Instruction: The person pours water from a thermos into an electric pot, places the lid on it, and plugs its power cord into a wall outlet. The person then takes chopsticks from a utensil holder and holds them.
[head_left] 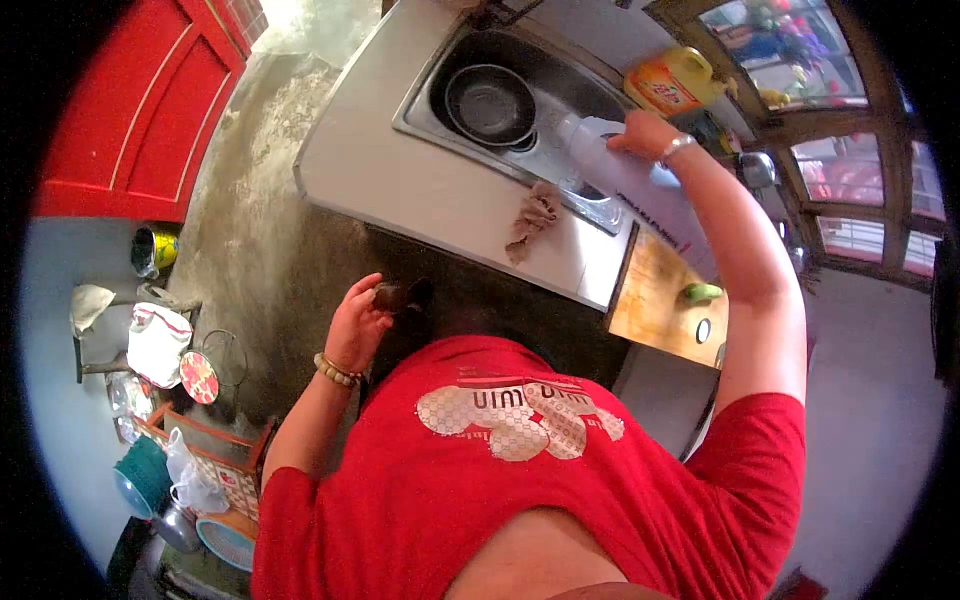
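My right hand (645, 137) grips a large whitish plastic jug (640, 185) near its neck. The jug lies tilted over the right part of the metal sink (415, 112), its mouth toward a dark round pan (490, 105) in the basin. Below the counter, beside my body, my left hand (358, 325) hangs with fingers apart and loosely bent. A dark brown shape (393, 297) shows just past its fingertips; I cannot make out what it is. A crumpled brownish cloth (535, 218) lies on the white counter (375, 165) in front of the sink.
A yellow jug with an orange label (668, 82) stands behind the sink. On a wooden board (650, 300) to the right lies a green vegetable (703, 292). A red door (120, 110) is at upper left; a low wooden rack (225, 440) with basins stands at lower left.
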